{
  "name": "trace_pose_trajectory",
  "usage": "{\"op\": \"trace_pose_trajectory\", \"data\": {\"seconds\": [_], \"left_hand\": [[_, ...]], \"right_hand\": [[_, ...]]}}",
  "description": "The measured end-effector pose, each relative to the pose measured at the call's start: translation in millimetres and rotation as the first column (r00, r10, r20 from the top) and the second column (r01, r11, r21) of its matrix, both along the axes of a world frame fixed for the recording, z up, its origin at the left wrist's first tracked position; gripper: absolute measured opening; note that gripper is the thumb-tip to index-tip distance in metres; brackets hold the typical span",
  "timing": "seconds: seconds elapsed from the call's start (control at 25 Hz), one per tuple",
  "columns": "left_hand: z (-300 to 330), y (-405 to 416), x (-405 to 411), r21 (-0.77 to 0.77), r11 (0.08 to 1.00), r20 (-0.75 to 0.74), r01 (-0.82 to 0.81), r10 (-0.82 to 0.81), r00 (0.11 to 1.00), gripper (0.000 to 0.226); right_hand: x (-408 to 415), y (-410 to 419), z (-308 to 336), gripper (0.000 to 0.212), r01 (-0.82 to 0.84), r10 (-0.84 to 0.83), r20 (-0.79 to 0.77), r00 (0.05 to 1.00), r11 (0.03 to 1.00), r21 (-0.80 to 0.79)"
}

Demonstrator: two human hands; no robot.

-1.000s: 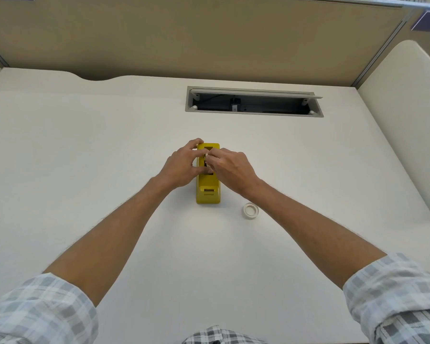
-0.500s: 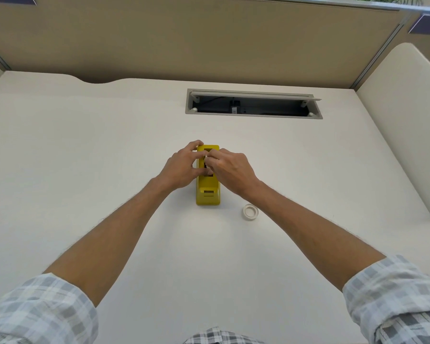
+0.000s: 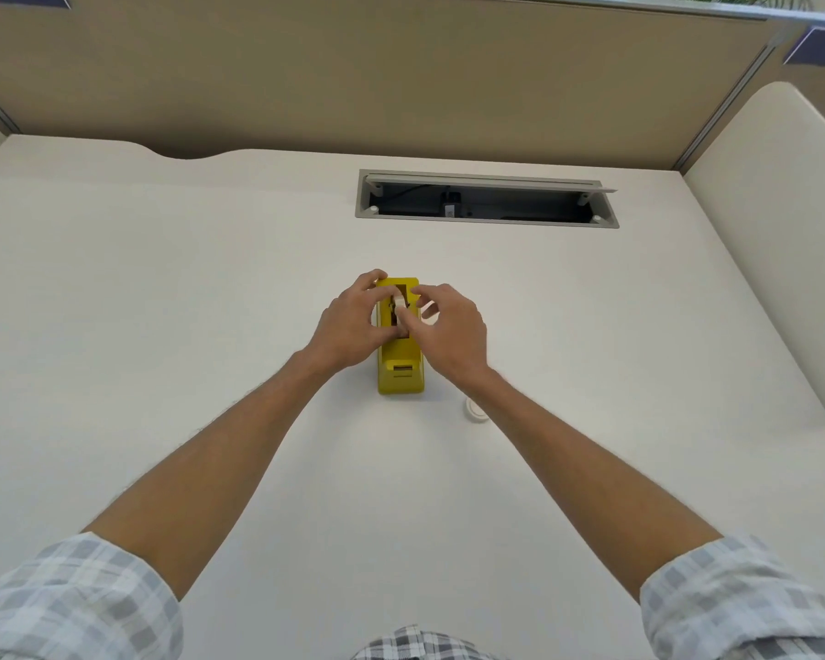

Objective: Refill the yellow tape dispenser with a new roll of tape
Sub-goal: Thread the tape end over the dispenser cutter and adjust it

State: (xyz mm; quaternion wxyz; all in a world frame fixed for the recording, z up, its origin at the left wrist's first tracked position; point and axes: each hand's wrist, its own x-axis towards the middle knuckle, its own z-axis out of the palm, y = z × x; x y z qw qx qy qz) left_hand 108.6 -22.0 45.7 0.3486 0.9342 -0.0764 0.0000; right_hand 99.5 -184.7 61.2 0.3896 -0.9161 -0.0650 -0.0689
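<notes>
The yellow tape dispenser (image 3: 399, 373) stands on the white desk (image 3: 163, 326), its long side pointing away from me. My left hand (image 3: 348, 326) grips the dispenser's left side, fingers curled over its far end. My right hand (image 3: 448, 333) pinches a small whitish tape roll (image 3: 400, 302) that sits upright in the dispenser's open slot. A second white tape roll (image 3: 473, 412) lies flat on the desk to the right of the dispenser, partly hidden by my right forearm.
A rectangular cable opening (image 3: 487, 200) with a raised flap is cut into the desk behind the dispenser. Beige partition walls (image 3: 401, 78) close off the back, and a cream panel (image 3: 782, 231) closes the right side.
My right hand has drawn slightly to the right, so the whitish roll in the slot shows more clearly. The left hand keeps its hold on the dispenser.
</notes>
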Motion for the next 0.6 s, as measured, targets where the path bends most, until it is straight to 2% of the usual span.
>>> {"op": "trace_pose_trajectory", "data": {"seconds": [0.08,0.16,0.28,0.4,0.44,0.52,0.6], "left_hand": [[-1.4,-4.5,-1.4,-0.063,0.998,-0.005,-0.029,0.029,1.000,0.049],[-0.9,-6.6,-0.7,-0.114,0.993,-0.010,-0.032,0.031,0.999,0.049],[0.4,-4.6,0.1,-0.133,0.991,-0.015,-0.027,0.025,1.000,0.049],[-0.9,-2.8,1.8,-0.118,0.993,-0.023,-0.016,0.014,1.000,0.048],[-1.3,-1.4,2.2,-0.105,0.994,-0.021,-0.011,0.009,1.000,0.046],[-1.5,2.0,3.8,-0.057,0.998,-0.015,0.005,-0.005,1.000,0.045],[-0.6,4.9,5.9,0.035,0.999,-0.011,0.025,-0.025,1.000,0.048]], "right_hand": [[0.9,5.8,-0.2,0.018,0.084,-0.067,-0.150,0.986,0.990,0.110],[3.4,8.8,1.6,0.012,0.126,-0.089,-0.216,0.972,0.979,0.161],[1.6,11.5,1.4,0.014,0.134,-0.089,-0.226,0.970,0.973,0.191],[-5.0,10.0,0.6,0.017,0.089,-0.057,-0.157,0.986,0.974,0.210],[-7.8,8.3,-0.8,0.019,0.037,-0.021,-0.093,0.995,0.984,0.172],[-12.2,3.0,-4.2,0.021,-0.084,0.086,0.070,0.994,0.996,-0.027],[-12.9,-3.4,-5.7,0.018,-0.117,0.165,0.215,0.963,0.968,-0.220]]}}
